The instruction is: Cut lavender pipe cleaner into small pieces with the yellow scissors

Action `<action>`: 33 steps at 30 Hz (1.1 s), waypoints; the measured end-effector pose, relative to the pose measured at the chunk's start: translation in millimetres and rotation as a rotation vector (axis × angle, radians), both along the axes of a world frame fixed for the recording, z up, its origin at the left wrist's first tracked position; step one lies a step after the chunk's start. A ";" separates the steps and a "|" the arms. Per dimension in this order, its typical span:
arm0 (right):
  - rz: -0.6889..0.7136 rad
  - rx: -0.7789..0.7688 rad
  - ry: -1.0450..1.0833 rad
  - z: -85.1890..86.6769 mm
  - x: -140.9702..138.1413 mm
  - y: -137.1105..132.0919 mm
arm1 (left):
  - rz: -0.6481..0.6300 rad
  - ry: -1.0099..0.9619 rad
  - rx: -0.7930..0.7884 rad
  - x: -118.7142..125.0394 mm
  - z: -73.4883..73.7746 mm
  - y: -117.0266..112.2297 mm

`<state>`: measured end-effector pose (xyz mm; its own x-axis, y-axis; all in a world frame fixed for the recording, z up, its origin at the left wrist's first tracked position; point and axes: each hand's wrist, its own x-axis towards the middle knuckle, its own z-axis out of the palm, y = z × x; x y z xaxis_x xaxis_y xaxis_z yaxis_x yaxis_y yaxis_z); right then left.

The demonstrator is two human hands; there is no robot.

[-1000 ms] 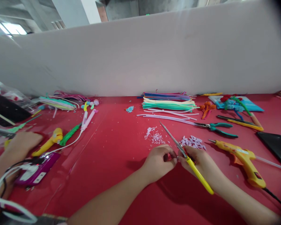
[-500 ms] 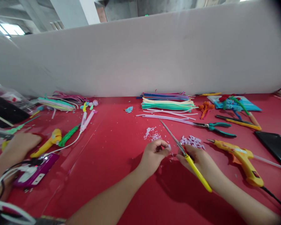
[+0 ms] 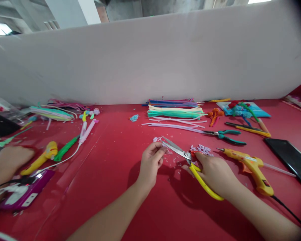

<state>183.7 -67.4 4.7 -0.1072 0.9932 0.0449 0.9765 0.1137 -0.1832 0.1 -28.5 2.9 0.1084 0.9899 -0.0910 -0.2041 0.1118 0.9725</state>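
My right hand (image 3: pixel 215 170) is wrapped around yellow-handled scissors (image 3: pixel 177 149), with a red part showing by the pivot. The blades are parted and point left. Beside their tips my left hand (image 3: pixel 153 159) pinches thumb and forefinger together; whatever lies between them is too small to make out. Lilac clippings (image 3: pixel 157 139) are scattered just beyond the left fingertips. A heap of short lilac fuzzy pieces (image 3: pixel 202 149) lies behind the right hand, which partly covers it.
Pipe cleaner bundles (image 3: pixel 174 112) lie at the back. Pliers (image 3: pixel 225 136), a yellow glue gun (image 3: pixel 251 167) and a black phone (image 3: pixel 289 160) are at right. On the left are a purple power strip (image 3: pixel 27 190), another yellow tool (image 3: pixel 41 159) and another person's arm (image 3: pixel 12 164).
The scissors' blades have opened and swung closer to my left fingertips. My left hand has turned more upright and drawn slightly left. The whole view has shifted a little.
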 end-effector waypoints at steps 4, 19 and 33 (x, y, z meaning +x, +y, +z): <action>0.040 0.012 -0.054 -3.1 -1.0 -0.9 | 0.028 -0.059 -0.008 -2.8 0.2 2.3; 0.073 0.036 -0.069 -13.9 -1.7 -0.7 | 0.031 -0.083 0.009 -3.3 0.6 2.1; 0.086 0.024 -0.074 -15.6 0.1 -0.2 | 0.032 -0.105 0.020 -3.5 -2.6 3.3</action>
<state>183.9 -67.6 -10.8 -0.1956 0.9790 0.0574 0.9737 0.2009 -0.1076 -3.4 -25.2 0.3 0.0842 0.9946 -0.0614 -0.3079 0.0846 0.9477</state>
